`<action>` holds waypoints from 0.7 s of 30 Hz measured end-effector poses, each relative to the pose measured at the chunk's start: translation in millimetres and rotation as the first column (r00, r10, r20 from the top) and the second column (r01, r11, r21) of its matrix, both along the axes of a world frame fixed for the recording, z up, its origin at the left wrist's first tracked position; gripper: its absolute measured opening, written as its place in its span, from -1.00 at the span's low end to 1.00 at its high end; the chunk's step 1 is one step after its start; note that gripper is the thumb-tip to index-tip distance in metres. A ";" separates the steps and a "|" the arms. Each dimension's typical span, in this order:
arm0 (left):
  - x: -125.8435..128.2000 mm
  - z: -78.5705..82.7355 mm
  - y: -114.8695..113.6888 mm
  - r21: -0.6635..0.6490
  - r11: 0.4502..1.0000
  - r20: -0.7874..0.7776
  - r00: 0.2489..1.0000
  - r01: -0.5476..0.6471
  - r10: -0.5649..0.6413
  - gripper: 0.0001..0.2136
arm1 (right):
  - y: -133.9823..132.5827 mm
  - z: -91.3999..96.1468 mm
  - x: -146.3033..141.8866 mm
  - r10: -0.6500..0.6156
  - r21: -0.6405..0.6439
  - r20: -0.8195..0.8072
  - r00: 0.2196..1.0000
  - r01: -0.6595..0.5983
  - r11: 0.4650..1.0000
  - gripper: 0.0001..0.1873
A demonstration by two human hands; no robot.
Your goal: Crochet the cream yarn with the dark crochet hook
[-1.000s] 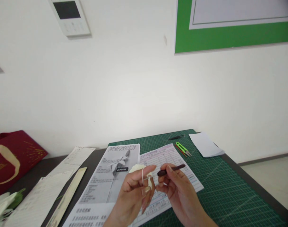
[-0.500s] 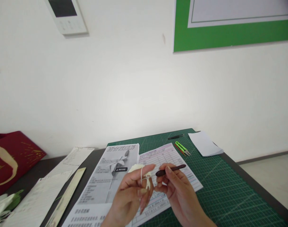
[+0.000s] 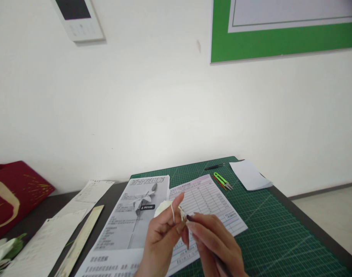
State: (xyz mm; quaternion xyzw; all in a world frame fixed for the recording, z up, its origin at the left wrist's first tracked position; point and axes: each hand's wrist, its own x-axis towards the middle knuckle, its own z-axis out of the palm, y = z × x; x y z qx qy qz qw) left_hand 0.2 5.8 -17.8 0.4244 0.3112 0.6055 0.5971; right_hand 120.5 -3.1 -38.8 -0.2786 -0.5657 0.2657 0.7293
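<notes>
Soft, light and floppy by the look of it, the cream yarn piece point(image 3: 163, 206) would likely loosen if tugged, so it is best pinched close to the working loop. It is a small pale rounded lump, held in the closed left hand point(image 3: 161, 238) above printed sheets point(image 3: 129, 227) on a green cutting mat point(image 3: 265, 231). 1 strand point(image 3: 173, 213) crosses the raised forefinger. The right hand point(image 3: 216, 242) grips a thin dark hook point(image 3: 190, 218), its tip at the yarn.

Cream yarn point(image 3: 172, 209) looped; dark hook point(image 3: 190, 218) tip touching

Your left hand point(image 3: 163, 235) holds its forefinger up, the other fingers point(image 3: 185, 235) curled; your right hand point(image 3: 218, 246) pinches just beside it, fingertips touching.
</notes>
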 end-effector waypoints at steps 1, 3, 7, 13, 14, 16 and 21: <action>2.0 0.8 -1.1 -0.014 1.000 0.035 0.999 0.007 -0.007 -0.61 | -0.4 -0.9 -0.2 -0.017 0.033 0.039 0.999 0.016 0.999 -0.59; 4.1 2.8 -2.6 -0.063 0.997 0.147 0.988 0.053 -0.044 -0.59 | 0.2 -1.6 1.0 -0.023 0.056 0.085 0.996 0.018 0.998 -0.48; 2.0 6.9 -3.2 -0.170 0.972 0.430 0.900 0.164 -0.077 -0.60 | 2.2 0.6 6.3 0.070 0.019 0.095 0.993 -0.072 0.997 -0.46; -5.2 9.8 -0.9 -0.096 0.938 0.631 0.749 0.332 -0.201 -0.63 | -1.2 3.1 -1.1 0.157 -0.078 -0.076 0.985 -0.163 0.984 -0.66; -6.0 9.9 -0.7 -0.074 0.937 0.644 0.734 0.341 -0.216 -0.63 | -2.0 3.5 -3.8 0.150 -0.095 -0.127 0.981 -0.163 0.982 -0.73; -7.4 9.4 -0.7 -0.041 0.936 0.660 0.713 0.350 -0.238 -0.63 | -3.3 4.5 -8.5 0.131 -0.133 -0.217 0.967 -0.162 0.978 -0.84; -9.5 8.6 -0.8 0.052 0.915 0.626 0.701 0.399 -0.341 -0.60 | -3.0 3.4 -11.7 0.186 -0.190 -0.302 0.935 -0.250 0.949 -0.89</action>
